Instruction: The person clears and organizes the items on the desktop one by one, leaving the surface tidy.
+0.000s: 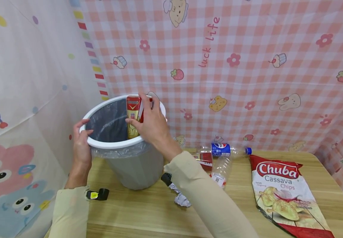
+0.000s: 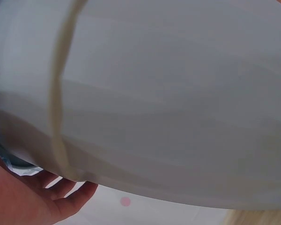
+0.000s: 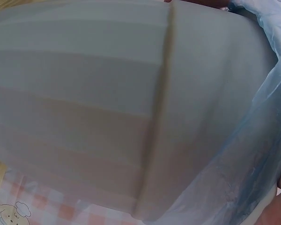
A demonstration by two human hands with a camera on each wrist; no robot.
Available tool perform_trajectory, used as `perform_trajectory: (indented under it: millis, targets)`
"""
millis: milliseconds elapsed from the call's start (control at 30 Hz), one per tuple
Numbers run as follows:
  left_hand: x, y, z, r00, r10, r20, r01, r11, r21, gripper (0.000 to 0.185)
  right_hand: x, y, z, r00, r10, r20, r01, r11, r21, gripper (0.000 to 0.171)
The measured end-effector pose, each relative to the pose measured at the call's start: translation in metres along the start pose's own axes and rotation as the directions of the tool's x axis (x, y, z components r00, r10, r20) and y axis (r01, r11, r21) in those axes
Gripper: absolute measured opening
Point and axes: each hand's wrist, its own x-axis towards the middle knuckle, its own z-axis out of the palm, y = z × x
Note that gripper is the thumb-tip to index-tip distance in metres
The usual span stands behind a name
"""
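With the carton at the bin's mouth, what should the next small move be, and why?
Probably the right hand should loosen its fingers and let the red-and-yellow carton drop: the hand grips it within the opening of the lined bin, nothing visible blocks the space below, and the left hand holds the white rim, which should keep the bin steady.

Your head camera looks forward and down into the bin [image 1: 134, 168]. Your wrist cameras face its outside closely; all three views share it.
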Motion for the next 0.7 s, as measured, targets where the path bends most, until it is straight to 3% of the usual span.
perform_trajectory:
  millis: [700]
  targets:
    - [0.0009,-0.001,0.0006,1.0,0.0,-0.015,0.0,1.0,-0.003,0.044,-0.0009,0.0002,-0.0001,1.0,0.005,0.023,-0.004,0.999,-0.052,0.091]
